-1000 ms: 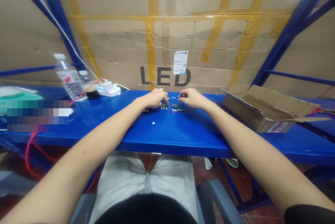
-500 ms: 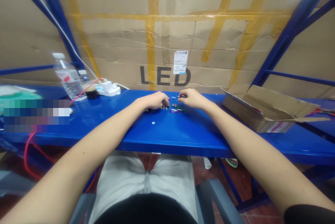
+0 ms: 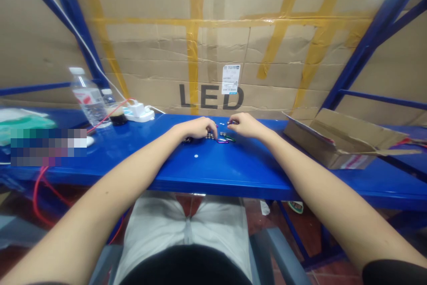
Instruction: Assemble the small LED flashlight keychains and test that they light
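Observation:
My left hand [image 3: 201, 128] hovers low over the blue table, fingers bent and a fingertip stretched down to the left end of a purple carabiner [image 3: 223, 141]. Its thumb is hidden. Small shiny metal pieces [image 3: 210, 135] lie under and beside those fingers. Just behind the purple carabiner lies a green carabiner [image 3: 229, 138], with a small metal piece near its left end. To the right, my right hand [image 3: 243, 125] is closed in a pinch on a small dark carabiner [image 3: 232, 122], mostly covered by the fingers. Some dark small items [image 3: 187, 140] show under my left wrist.
An open cardboard box [image 3: 347, 142] stands on the right of the blue table [image 3: 213, 169]. Bottles [image 3: 88, 100] and a white power strip [image 3: 140, 114] with cables are at the left. A large taped carton [image 3: 160, 62] rises behind. A white round piece [image 3: 196, 156] lies in front.
My left fingertips have moved slightly toward me and right, onto the left end of the purple carabiner. My right hand has stayed in place with its pinch.

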Action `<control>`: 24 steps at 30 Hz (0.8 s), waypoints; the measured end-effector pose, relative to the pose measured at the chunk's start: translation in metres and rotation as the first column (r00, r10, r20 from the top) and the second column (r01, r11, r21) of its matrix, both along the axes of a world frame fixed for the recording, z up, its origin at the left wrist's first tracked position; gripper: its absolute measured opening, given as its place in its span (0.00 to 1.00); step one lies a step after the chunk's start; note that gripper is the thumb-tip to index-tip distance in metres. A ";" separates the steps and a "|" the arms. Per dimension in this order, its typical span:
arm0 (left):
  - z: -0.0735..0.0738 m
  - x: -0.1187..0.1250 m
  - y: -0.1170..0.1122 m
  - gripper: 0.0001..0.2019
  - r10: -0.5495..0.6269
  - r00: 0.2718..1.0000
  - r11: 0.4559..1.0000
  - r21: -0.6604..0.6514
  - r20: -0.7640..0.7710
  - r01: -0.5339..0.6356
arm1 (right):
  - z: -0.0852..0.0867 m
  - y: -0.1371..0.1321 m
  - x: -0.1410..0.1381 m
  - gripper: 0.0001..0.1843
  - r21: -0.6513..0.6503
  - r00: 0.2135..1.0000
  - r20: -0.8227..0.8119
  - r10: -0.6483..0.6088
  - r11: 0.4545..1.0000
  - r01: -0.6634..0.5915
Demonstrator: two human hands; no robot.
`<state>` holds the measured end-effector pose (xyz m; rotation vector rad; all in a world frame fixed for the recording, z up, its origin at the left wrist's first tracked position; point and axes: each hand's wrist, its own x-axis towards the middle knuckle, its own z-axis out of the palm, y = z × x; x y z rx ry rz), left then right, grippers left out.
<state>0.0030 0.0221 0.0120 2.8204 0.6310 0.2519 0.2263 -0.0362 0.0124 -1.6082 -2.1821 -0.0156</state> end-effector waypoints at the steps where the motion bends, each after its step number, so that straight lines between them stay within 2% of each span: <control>1: 0.000 0.000 0.000 0.26 -0.001 1.000 1.000 -0.002 -0.006 0.001 | 0.000 0.000 0.000 0.10 -0.002 1.000 0.002 -0.003 1.000 0.003; 9: -0.002 -0.002 0.005 0.28 0.011 1.000 1.000 -0.013 0.020 -0.011 | 0.001 -0.001 -0.001 0.10 -0.013 1.000 0.000 -0.005 1.000 0.005; 11: -0.001 -0.002 0.006 0.26 0.024 0.994 1.000 0.007 0.107 -0.025 | 0.001 -0.002 -0.001 0.09 -0.011 1.000 -0.022 0.013 1.000 -0.013; 15: -0.001 0.003 0.003 0.14 0.082 0.929 0.993 0.054 0.361 -0.109 | 0.004 -0.008 -0.005 0.07 -0.079 0.987 -0.155 0.050 0.995 -0.063; 19: -0.002 0.014 -0.008 0.10 0.087 0.868 0.996 -0.012 0.489 -0.093 | 0.005 -0.013 -0.009 0.08 -0.200 0.939 -0.325 0.116 0.962 -0.188; 24: -0.006 0.023 -0.013 0.05 0.134 0.840 0.986 -0.155 0.526 -0.060 | 0.003 -0.013 -0.012 0.13 -0.201 0.923 -0.347 0.167 0.948 -0.247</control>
